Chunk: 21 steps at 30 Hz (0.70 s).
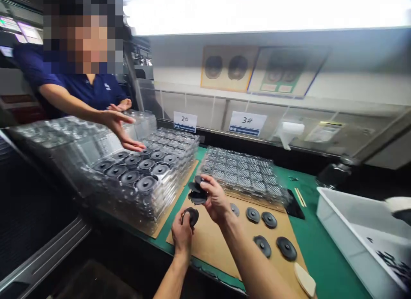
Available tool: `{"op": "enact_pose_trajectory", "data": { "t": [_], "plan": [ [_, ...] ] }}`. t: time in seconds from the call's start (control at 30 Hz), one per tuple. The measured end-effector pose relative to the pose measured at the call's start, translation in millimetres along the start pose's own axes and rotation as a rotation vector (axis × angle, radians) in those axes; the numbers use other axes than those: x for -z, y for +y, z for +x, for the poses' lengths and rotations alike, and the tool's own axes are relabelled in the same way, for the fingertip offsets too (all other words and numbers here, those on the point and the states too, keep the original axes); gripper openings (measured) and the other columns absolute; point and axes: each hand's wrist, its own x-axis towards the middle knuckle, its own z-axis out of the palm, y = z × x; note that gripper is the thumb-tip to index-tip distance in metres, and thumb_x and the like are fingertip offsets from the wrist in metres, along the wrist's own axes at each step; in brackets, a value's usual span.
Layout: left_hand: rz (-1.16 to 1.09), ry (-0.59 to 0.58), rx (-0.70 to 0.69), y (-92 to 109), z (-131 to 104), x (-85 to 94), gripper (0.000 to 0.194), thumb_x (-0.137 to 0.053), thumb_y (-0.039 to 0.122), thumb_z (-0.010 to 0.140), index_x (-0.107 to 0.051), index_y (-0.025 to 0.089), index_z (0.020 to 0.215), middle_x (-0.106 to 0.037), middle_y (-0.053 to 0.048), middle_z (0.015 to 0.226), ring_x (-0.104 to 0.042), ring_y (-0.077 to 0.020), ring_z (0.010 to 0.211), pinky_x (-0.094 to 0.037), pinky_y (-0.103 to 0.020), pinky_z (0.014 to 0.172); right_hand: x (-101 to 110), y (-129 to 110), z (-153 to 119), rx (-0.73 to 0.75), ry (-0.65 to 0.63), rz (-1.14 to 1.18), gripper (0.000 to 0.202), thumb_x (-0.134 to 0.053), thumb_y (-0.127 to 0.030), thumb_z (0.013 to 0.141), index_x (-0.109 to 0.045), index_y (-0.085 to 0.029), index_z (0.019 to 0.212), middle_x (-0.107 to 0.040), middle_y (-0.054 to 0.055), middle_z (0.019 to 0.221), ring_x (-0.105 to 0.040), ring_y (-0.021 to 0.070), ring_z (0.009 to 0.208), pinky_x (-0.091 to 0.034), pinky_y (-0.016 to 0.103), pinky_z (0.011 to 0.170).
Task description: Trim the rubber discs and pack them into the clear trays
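Observation:
My left hand is closed on a black round disc-shaped part, tilted on edge, with the thumb pressed on its face. Just above and to the right, my right hand grips a few similar black discs between thumb and fingers; they overlap, so I cannot tell how many. Both hands are over a brown cardboard sheet. To their right, several black discs with a raised centre knob lie spaced apart on that sheet.
On the left, stacked clear trays hold black discs. A co-worker's hand reaches over them. Another clear tray stack stands behind the cardboard. At right are a white bin, tweezers and a pale pad.

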Motion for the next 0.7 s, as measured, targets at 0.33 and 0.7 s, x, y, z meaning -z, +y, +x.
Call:
{"op": "enact_pose_trajectory", "data": {
  "t": [0.33, 0.7],
  "plan": [
    [0.208, -0.067, -0.175, 43.7, -130.7, -75.5, 0.048, -0.056, 0.055, 0.088, -0.074, 0.02, 0.117, -0.077, -0.011, 0.109, -0.072, -0.0287, 0.099, -0.057, -0.042, 0.09, 99.4, 15.1, -116.5, 0.317, 0.611, 0.257, 0.054, -0.08, -0.057, 0.07, -0.068, -0.023, 0.11, -0.072, 0.002, 0.114, -0.065, 0.0236, 0.109, -0.054, 0.031, 0.091],
    [0.275, -0.849, -0.913, 55.3, -292.1, -190.6, 0.058, -0.041, 0.05, 0.099, -0.065, 0.013, 0.136, -0.061, -0.02, 0.14, -0.058, -0.0379, 0.13, -0.043, -0.056, 0.115, 238.0, -90.8, -294.4, 0.653, 0.664, 0.706, 0.043, -0.082, -0.048, 0.071, -0.073, -0.02, 0.103, -0.075, 0.008, 0.1, -0.07, 0.0295, 0.091, -0.058, 0.041, 0.075]
  ]
}}
